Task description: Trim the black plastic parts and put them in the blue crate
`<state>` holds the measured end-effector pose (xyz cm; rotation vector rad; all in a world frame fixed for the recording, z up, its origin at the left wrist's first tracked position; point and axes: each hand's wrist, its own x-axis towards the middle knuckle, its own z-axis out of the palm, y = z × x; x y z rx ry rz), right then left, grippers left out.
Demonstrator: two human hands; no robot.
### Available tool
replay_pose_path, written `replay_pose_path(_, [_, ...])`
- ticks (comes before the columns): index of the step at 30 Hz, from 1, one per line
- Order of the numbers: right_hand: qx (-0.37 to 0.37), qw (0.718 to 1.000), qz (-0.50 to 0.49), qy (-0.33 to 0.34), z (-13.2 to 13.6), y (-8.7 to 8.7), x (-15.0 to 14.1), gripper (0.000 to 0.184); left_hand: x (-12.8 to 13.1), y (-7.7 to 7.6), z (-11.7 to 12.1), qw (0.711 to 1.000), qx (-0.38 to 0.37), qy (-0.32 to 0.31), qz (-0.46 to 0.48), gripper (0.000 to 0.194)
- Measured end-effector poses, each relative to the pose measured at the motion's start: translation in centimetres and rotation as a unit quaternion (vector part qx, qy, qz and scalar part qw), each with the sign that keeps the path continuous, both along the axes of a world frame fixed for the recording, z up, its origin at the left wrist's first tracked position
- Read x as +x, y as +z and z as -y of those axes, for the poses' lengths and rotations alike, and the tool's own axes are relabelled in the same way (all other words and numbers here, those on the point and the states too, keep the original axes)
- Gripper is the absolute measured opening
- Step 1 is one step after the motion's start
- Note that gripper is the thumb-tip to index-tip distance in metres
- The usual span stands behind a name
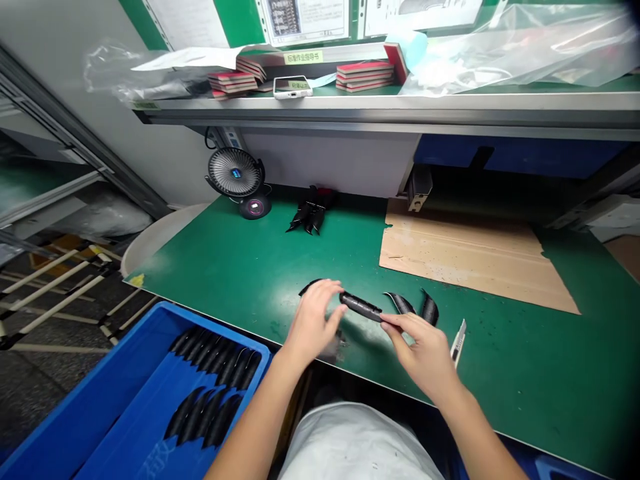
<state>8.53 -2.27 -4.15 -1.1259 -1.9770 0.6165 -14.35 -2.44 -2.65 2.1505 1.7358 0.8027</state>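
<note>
Grey wall [160, 113] behind green bench [505, 407], alu shelf [380, 110] above it w/ printed sheets [305, 20] on green board [240, 20] at back. Blue panel [515, 152] under shelf. Far L: alu frame [80, 143], pale pipe rack [50, 287], dark speckled floor [35, 393] w/ pale lines.

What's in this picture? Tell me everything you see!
bench: 1, green, middle
crate: 1, blue, lower left
crate pieces: many, black, in crate
loose pieces: 2, black, on bench, beside right hand
pile: several, black, bench back
knife: 1, silver, on bench by right hand
cardboard: 1, tan, on bench, right
fan: 1, black, bench back
phone: 1, white, shelf
red stacks: 3, red, shelf
plastic bag: 1, clear, shelf right
held piece: 1, black, between hands
left hand: 1, at held piece
right hand: 1, at held piece
</note>
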Motion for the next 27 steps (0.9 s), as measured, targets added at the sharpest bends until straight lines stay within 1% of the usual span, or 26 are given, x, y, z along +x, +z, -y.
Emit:
replay_pose_path(1, [0.008,1.0,0.014,-0.021,-0.1,-1.7,-1.0,0.021,-1.0,-1.6,-0.8,0.997,-0.028,0.049,-0.052,0.029])
replay_pose_path(3, [0.014,0.998,0.035,-0.041,0.2,-4.9,-3.5,0.024,-2.6,-4.4,-2.0,0.991,-0.053,0.088,-0.086,0.026])
replay_pose_path(4, [0.014,0.998,0.045,-0.041,0.5,-6.0,-4.7,0.025,-2.9,-5.5,-2.4,0.989,-0.061,0.096,-0.095,0.026])
replay_pose_path(5, [0.011,0.998,0.053,-0.036,0.8,-6.9,-5.8,0.024,-3.0,-6.3,-2.5,0.989,-0.065,0.095,-0.098,0.026])
replay_pose_path(7, [0.007,0.997,0.074,-0.03,1.4,-7.8,-6.8,0.022,-2.3,-7.4,-2.4,0.988,-0.073,0.088,-0.102,0.028])
replay_pose_path(9, [-0.002,0.994,0.094,-0.056,1.5,-7.9,-6.0,0.022,-1.0,-7.9,-1.8,0.988,-0.082,0.08,-0.104,0.031])
replay_pose_path(11, [-0.017,0.985,0.114,-0.132,0.8,-7.7,-3.5,0.027,0.1,-8.0,-1.4,0.987,-0.092,0.078,-0.108,0.034])
replay_pose_path(13, [-0.037,0.964,0.139,-0.225,-0.8,-7.6,-0.5,0.033,0.7,-8.0,-1.4,0.985,-0.1,0.082,-0.113,0.035])
replay_pose_path(15, [-0.058,0.941,0.169,-0.289,-2.8,-7.7,1.9,0.04,0.9,-7.8,-1.8,0.983,-0.107,0.089,-0.12,0.035])
replay_pose_path(17, [-0.076,0.926,0.195,-0.314,-4.4,-7.7,2.8,0.039,1.0,-7.2,-2.5,0.982,-0.108,0.089,-0.123,0.037])
replay_pose_path(19, [-0.087,0.918,0.211,-0.323,-5.1,-7.3,2.7,0.025,1.4,-6.4,-3.0,0.982,-0.112,0.072,-0.13,0.042])
replay_pose_path(21, [-0.09,0.914,0.218,-0.329,-5.1,-6.4,2.4,0.015,2.0,-5.6,-3.4,0.979,-0.127,0.044,-0.152,0.047])
replay_pose_path(23, [-0.083,0.912,0.217,-0.337,-4.8,-5.2,3.0,0.014,2.5,-5.6,-4.0,0.971,-0.144,0.019,-0.191,0.049])
replay_pose_path(25, [-0.071,0.907,0.209,-0.358,-3.9,-4.1,5.1,0.014,2.8,-6.6,-5.0,0.959,-0.172,0.025,-0.224,0.05])
replay_pose_path(27, [-0.063,0.892,0.198,-0.401,-1.6,-3.2,8.7,0.016,2.8,-8.4,-6.1,0.956,-0.173,0.033,-0.234,0.05])
